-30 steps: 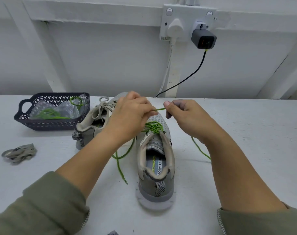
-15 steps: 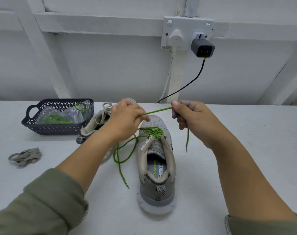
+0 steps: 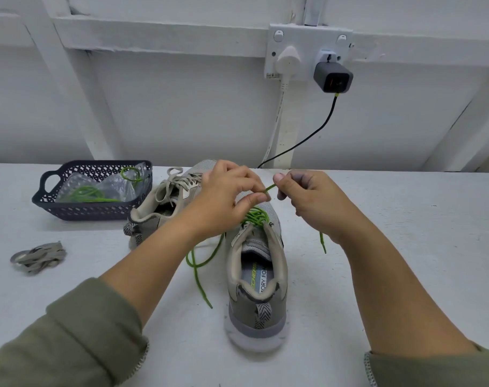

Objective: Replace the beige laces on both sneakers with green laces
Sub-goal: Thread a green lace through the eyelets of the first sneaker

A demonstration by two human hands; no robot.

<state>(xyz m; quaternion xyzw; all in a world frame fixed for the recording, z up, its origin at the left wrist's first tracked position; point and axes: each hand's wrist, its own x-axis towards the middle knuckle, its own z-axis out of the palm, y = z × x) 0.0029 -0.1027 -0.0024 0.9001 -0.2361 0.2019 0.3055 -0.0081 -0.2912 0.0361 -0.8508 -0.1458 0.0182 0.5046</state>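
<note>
L hand [image 3: 226,198] + R hand [image 3: 307,201] on green lace [image 3: 195,265], sneaker [image 3: 258,308] mid table [image 3: 411,247]

- Left hand [image 3: 226,196]: back turned up, fingers curled, thumb and forefinger pinching a thin green cord lace [image 3: 270,188].
- Right hand [image 3: 307,202]: just beside the left, thumb and forefinger pinching the same lace, other fingers curled under.
- Bare left forearm [image 3: 154,255] and right forearm [image 3: 377,269] reach forward and converge.
- Olive-green fabric sleeves [image 3: 70,331] end near the elbows.
</note>
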